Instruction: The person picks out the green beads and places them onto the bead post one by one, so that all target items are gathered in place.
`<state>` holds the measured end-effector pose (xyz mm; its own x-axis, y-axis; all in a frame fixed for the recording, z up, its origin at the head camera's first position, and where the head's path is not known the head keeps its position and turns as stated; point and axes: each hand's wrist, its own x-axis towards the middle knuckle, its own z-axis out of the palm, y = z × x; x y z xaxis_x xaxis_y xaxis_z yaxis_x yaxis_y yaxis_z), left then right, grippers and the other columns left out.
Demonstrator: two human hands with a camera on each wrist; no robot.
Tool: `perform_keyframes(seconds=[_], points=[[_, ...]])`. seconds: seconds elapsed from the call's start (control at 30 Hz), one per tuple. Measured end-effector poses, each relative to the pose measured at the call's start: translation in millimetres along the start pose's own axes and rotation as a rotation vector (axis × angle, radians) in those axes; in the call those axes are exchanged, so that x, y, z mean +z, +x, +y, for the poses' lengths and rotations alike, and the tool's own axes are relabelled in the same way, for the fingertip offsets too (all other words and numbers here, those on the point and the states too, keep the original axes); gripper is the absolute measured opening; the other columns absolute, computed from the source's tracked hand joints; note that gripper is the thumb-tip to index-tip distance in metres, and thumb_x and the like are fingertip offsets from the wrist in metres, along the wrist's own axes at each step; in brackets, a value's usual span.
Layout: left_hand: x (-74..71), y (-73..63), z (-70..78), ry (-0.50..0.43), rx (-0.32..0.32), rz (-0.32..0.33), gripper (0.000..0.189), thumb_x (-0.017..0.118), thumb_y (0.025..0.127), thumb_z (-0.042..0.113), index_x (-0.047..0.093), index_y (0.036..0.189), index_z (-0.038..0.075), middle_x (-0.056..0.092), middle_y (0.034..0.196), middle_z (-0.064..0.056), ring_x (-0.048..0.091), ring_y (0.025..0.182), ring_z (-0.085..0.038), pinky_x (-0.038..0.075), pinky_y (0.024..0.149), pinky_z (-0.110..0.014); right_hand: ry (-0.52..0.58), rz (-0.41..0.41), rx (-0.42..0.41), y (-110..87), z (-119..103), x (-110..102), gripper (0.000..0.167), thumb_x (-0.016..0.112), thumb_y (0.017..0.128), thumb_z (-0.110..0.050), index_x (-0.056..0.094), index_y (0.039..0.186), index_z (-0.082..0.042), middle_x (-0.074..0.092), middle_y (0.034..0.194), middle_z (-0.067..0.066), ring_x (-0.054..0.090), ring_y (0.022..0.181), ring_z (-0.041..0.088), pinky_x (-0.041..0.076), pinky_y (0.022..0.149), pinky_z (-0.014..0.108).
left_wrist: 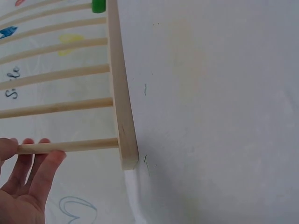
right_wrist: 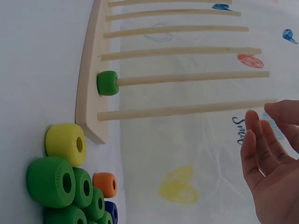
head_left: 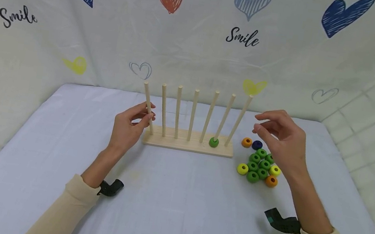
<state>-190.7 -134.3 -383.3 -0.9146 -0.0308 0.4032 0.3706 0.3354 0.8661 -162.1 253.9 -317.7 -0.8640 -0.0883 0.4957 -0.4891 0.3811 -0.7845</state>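
Observation:
A wooden rack has several upright pegs on a flat base (head_left: 187, 145) in the head view. My left hand (head_left: 126, 130) pinches the leftmost peg (left_wrist: 88, 145) between thumb and fingers. One green bead (head_left: 214, 143) sits at the bottom of the second peg from the right. Off the rack's right end, my right hand (head_left: 284, 143) is raised with loosely bent fingers and nothing between them. Below it lies a cluster of green beads (head_left: 253, 177), with yellow beads (head_left: 242, 169), orange beads (head_left: 271, 181) and a dark blue bead (head_left: 257, 145) at its edges.
A white cloth (head_left: 174, 208) covers the table. Behind it hangs a white sheet (head_left: 197, 53) printed with hearts and words. Each wrist carries a black camera (head_left: 282, 222), and the left one (head_left: 111, 187) stands clear of the rack.

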Motion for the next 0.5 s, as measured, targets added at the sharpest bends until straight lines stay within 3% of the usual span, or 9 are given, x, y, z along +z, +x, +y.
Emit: perform_keyframes(seconds=[0.23,0.5], points=[[-0.1,-0.1,0.2,-0.012,0.005,0.005,0.026,0.074,0.098,0.015,0.074,0.124,0.013,0.079,0.107,-0.014,0.076,0.096,-0.029,0.059,0.072,-0.014,-0.012,-0.008,0.031,-2.6,10,-6,0.022,0.067,0.097,0.003,0.068,0.119,0.005,0.065,0.105,-0.006,0.072,0.086,0.005,0.057,0.087,0.011],[0.3,1.1,0.0,-0.014,0.021,0.013,0.029,0.075,0.096,0.009,0.073,0.125,0.006,0.079,0.105,-0.016,0.076,0.095,-0.032,0.059,0.071,-0.013,-0.039,-0.019,0.087,-6.1,22,-13,0.022,0.067,0.098,0.000,0.069,0.120,0.002,0.067,0.108,-0.011,0.072,0.088,0.003,0.056,0.085,0.009]])
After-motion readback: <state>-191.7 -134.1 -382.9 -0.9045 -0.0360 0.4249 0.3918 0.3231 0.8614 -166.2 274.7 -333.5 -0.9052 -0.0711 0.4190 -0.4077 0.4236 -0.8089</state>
